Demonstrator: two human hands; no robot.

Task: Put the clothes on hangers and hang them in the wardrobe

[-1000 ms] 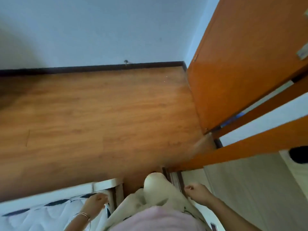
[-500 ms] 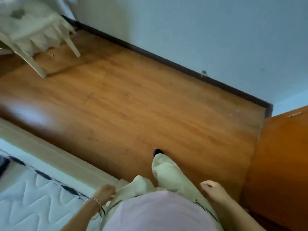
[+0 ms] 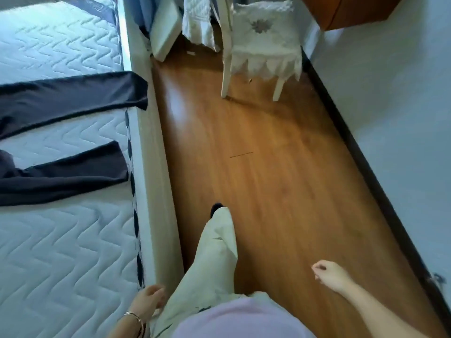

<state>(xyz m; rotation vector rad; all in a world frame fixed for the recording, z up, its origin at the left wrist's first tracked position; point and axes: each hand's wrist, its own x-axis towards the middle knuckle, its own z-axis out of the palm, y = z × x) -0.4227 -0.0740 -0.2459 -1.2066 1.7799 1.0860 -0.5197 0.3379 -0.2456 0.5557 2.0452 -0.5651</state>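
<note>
A dark garment, trousers by the look of its two long legs (image 3: pixel 73 98), lies spread on the white quilted mattress (image 3: pixel 61 252) at the left; its upper part runs off the frame. My left hand (image 3: pixel 148 301), a bracelet on its wrist, hangs beside my hip near the bed's edge and holds nothing, its fingers loosely curled. Over the wooden floor at the lower right, my right hand (image 3: pixel 329 274) is also empty with curled fingers. No hanger and no wardrobe interior is in view.
A cream bed frame (image 3: pixel 156 191) borders the wooden floor (image 3: pixel 268 179) strip I stand on. A white chair with a lace cover (image 3: pixel 263 45) stands ahead. A dark skirting board (image 3: pixel 366 154) and pale wall run along the right. An orange wooden corner (image 3: pixel 346 11) shows top right.
The view has swung left, away from the orange wardrobe doors, towards the bed and chair. The dark garment on the mattress has come into view. Both hands stay empty.
</note>
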